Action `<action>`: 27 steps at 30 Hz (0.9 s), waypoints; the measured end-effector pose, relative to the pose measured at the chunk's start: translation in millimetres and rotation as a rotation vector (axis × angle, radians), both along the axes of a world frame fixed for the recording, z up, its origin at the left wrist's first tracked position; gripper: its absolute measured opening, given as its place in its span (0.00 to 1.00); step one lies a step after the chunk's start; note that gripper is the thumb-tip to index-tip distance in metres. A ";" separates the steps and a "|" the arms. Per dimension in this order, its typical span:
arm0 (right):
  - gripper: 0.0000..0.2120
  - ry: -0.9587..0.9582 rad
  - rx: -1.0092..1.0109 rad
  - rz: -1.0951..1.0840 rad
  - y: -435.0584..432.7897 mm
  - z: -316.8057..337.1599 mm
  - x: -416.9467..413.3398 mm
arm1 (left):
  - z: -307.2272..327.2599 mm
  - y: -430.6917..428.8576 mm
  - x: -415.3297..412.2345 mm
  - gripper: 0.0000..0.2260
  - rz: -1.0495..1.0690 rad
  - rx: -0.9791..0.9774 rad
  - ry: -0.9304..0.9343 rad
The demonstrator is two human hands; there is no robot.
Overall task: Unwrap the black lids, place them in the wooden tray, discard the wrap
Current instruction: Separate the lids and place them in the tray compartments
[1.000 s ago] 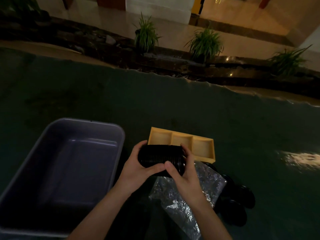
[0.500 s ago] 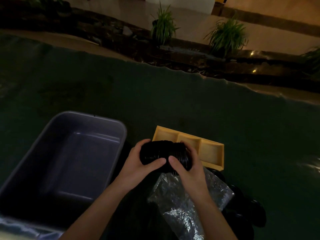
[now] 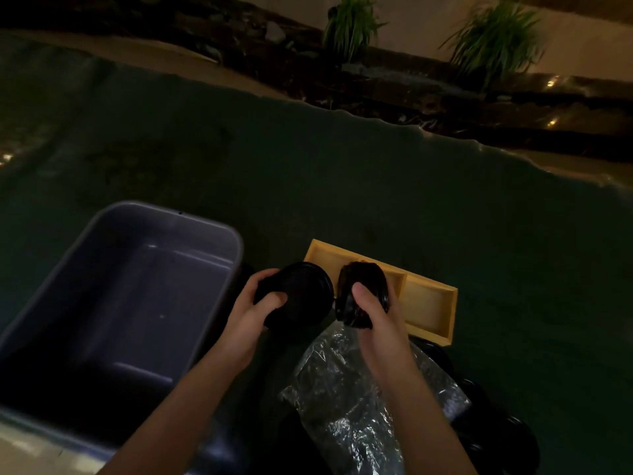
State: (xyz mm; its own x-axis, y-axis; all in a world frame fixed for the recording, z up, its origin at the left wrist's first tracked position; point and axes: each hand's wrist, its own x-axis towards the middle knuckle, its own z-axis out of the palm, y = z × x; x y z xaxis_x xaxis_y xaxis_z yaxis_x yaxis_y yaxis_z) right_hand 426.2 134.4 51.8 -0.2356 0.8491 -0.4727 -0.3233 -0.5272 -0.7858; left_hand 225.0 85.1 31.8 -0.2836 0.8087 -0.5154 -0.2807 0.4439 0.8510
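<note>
The stack of black lids is split in two. My left hand point(image 3: 251, 311) grips one part of the black lids point(image 3: 301, 293), its round face turned toward me. My right hand point(image 3: 376, 317) grips the other stack of lids point(image 3: 361, 286), held over the wooden tray point(image 3: 428, 306). The tray is yellow wood with three compartments, and its right compartment shows bare. The clear plastic wrap point(image 3: 342, 399) lies crumpled on the table below my right wrist.
A grey plastic tub point(image 3: 113, 296) stands to the left of my hands. More black lids point(image 3: 493, 423) lie on the dark green table cover at the lower right. Past the table's far edge are potted plants point(image 3: 349, 25) and a stone ledge.
The single stack held by both hands has been pulled apart into two parts, one in each hand. The view has tilted down and closer.
</note>
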 end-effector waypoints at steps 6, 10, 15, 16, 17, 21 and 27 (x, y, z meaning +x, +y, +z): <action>0.44 -0.646 0.277 0.181 42.8 -22.6 -12.7 | -5.5 5.2 -5.0 0.22 0.118 -0.035 -0.099; 0.48 -1.194 0.642 0.498 73.4 -56.0 -31.6 | -5.7 7.2 -8.7 0.29 0.179 -0.023 -0.142; 0.47 -1.458 0.829 0.773 88.4 -92.2 -46.5 | -3.1 3.0 -11.5 0.34 0.241 -0.007 -0.180; 0.47 -1.482 0.852 0.794 90.4 -95.7 -47.9 | -2.2 1.7 -11.4 0.34 0.242 -0.010 -0.182; 0.48 -1.504 0.872 0.821 91.8 -98.3 -48.6 | -1.4 0.5 -11.3 0.34 0.242 -0.013 -0.183; 0.54 -1.575 0.911 0.925 93.2 -108.2 -45.6 | 1.8 -4.2 -10.8 0.35 0.243 -0.014 -0.182; 0.48 -1.457 0.864 0.854 89.9 -95.6 -40.8 | 4.2 -5.2 -8.2 0.22 0.221 -0.002 -0.166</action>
State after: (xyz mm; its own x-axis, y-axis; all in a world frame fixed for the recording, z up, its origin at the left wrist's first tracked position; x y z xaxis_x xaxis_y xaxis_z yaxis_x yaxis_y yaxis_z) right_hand 385.4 224.2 -43.8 -0.5279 0.8172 -0.2313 0.8420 0.4680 -0.2683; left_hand 216.9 79.9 36.0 -0.3647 0.7353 -0.5713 -0.5061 0.3585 0.7844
